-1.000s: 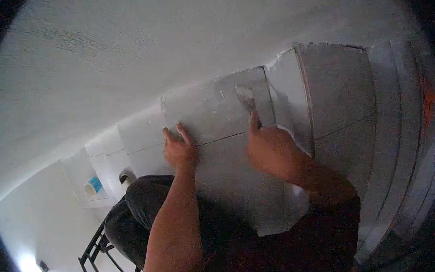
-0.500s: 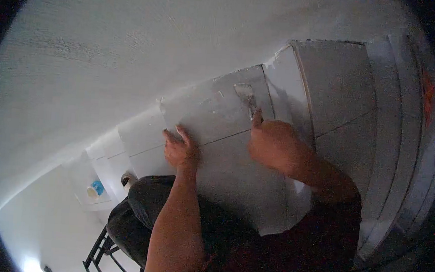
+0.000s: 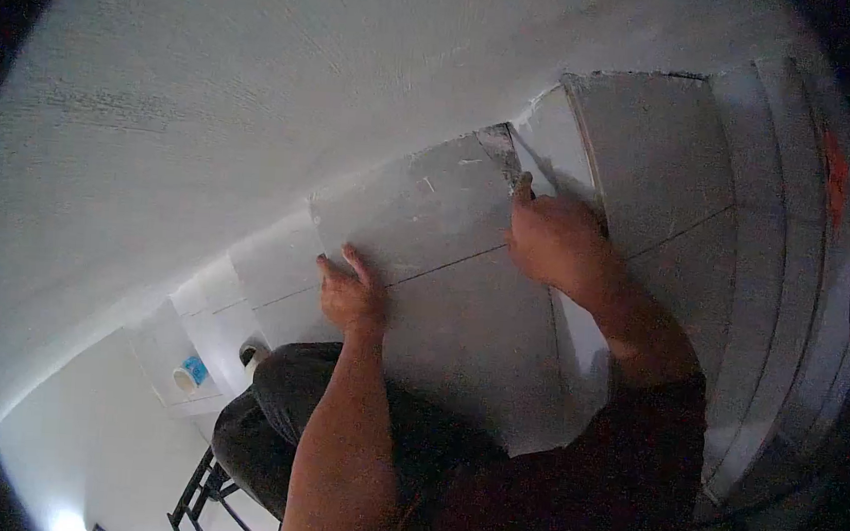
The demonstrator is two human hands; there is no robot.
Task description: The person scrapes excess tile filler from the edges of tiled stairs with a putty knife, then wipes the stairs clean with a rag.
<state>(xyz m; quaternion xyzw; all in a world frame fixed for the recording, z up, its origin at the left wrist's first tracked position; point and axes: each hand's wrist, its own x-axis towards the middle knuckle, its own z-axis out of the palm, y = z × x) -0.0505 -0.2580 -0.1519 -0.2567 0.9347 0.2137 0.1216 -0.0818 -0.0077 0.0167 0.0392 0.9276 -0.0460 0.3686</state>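
Far left, beyond the left hand: blue-and-white container, tipped on its side; nearer the knee, a pale round item, partly hidden, can't tell what.

Left hand: fingers partly spread, nothing seen in it, seems braced on the grey tiled surface. Good support spot, out of the blade's way; best to lean on it lightly and leave those fingertips behind the working edge.

Between the hands, a dark joint runs slantwise. Small pale specks and smears lie beyond it, toward the rough wall.

Scraper: ahead of the right hand, blade at the surface's upper corner, close to the wall edge. Right hand: fingers closed round the handle, thumb or finger laid along it toward the blade. Good control grip. Blade should sit low and flat, pressure even, strokes short; a steep angle or a dug-in corner could scratch the tile or chip the edge. Ease off where blade meets wall.

Just right of the blade, white strip; farther right of the right hand, another grey panel. Blade tip detail too dim to judge.
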